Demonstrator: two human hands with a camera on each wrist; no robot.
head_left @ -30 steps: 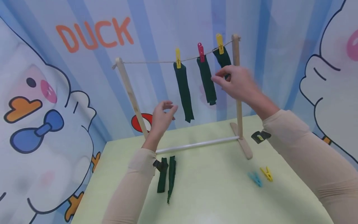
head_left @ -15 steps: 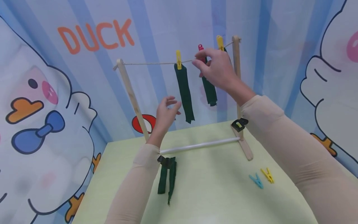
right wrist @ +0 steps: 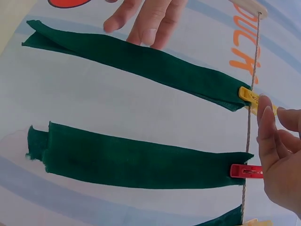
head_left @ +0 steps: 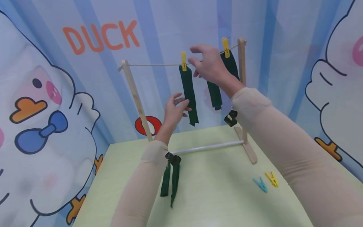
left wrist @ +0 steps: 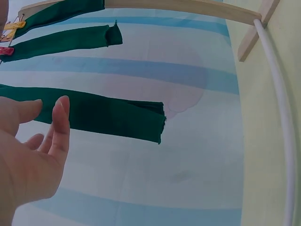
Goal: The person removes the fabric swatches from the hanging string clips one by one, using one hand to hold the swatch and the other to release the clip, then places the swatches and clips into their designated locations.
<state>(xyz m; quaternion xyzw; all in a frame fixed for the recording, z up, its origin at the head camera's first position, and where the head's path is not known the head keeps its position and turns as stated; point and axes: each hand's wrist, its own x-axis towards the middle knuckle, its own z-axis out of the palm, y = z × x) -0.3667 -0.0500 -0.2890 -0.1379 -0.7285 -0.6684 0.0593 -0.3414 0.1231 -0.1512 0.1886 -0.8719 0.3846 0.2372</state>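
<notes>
My right hand (head_left: pixel 208 64) is raised at the cord, fingers parted and holding nothing. It is nearest the yellow clothespin (head_left: pixel 184 61) that clips the left green cloth strip (head_left: pixel 189 94). Beside that strip hovers my left hand (head_left: pixel 175 110), fingers loosely bent round nothing; whether it touches the cloth is unclear. A red clothespin (right wrist: pixel 242 171) clips the middle green strip (right wrist: pixel 136 157); in the head view my right hand covers this clip. Farther right, a second yellow clothespin (head_left: pixel 225 47) fastens another green strip (head_left: pixel 230 64), partly behind my right wrist.
The cord (head_left: pixel 154 65) spans a left wooden post (head_left: pixel 137 97) and a right one (head_left: pixel 241 60), with a white rod (head_left: pixel 207 147) low between them. Two green strips (head_left: pixel 175 186) lie on the table (head_left: pixel 215 195). Blue (head_left: pixel 260 184) and yellow (head_left: pixel 272 179) clothespins lie at right.
My right hand has travelled left and up, from beside the right strips to near the left yellow clothespin. My left hand has risen slightly rightward toward the left strip.
</notes>
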